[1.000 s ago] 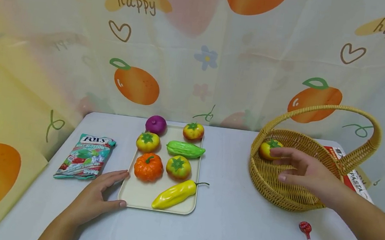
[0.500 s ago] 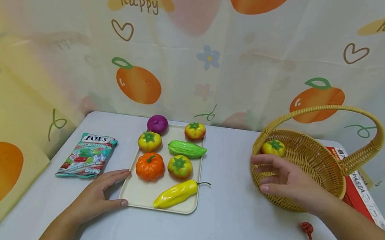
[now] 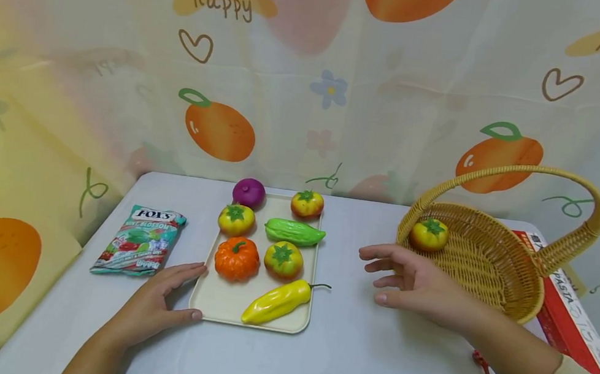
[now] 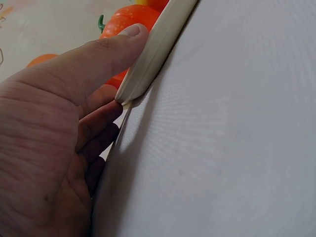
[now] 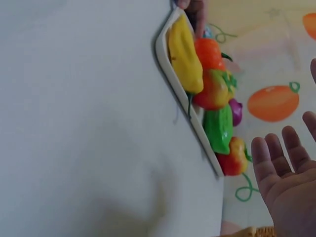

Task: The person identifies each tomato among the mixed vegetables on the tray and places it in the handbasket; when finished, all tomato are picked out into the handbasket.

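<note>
Cream-coloured, the tray [image 3: 219, 310] lies left of centre on the white surface [image 3: 340, 370] in the head view, its left edge touched by the left hand [image 3: 153, 303], whose fingers are spread and relaxed. On it are a yellow pepper [image 3: 277, 301], an orange pumpkin [image 3: 236, 260], a green gourd [image 3: 293, 232] and three green-capped fruits [image 3: 283, 261]; a purple onion [image 3: 248, 193] sits at its upper left corner. Right of frame, a wicker basket [image 3: 487, 251] holds one yellow fruit [image 3: 430, 236] at its left side. The right hand [image 3: 414, 283] shows before its lower left rim, fingers loosely extended and apart. Far left lies a candy bag [image 3: 139, 241]. In the left wrist view, the thumb meets the tray's rim at upper centre beside the pumpkin, other fingers slightly bent below. In the right wrist view, unclenched fingers and palm show at lower right; the laden tray slants through upper centre.
</note>
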{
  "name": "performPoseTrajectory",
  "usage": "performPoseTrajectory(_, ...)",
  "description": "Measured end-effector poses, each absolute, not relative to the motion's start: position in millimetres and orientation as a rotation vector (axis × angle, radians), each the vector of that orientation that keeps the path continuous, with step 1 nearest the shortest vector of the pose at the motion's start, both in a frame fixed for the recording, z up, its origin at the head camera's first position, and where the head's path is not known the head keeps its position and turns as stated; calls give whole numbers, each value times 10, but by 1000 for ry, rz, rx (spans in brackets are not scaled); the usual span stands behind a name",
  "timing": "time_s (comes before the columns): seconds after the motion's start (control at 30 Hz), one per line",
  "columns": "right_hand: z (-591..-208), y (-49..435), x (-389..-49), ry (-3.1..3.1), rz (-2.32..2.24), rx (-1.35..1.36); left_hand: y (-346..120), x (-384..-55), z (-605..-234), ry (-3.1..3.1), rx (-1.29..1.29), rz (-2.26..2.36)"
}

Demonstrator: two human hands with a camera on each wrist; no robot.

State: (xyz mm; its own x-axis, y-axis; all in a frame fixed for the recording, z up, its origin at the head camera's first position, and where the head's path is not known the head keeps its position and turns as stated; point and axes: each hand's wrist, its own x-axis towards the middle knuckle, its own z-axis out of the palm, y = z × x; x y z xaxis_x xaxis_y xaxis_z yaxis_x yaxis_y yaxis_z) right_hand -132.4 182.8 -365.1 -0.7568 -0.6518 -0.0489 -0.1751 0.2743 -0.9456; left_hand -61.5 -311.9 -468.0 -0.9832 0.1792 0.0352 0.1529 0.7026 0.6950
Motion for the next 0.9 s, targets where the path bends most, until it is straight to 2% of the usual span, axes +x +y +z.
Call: performPoseTrajectory(0.9,-4095,1043,-1694,2076,-1561,-629,-3140,-610,-4710,2870,307,1163)
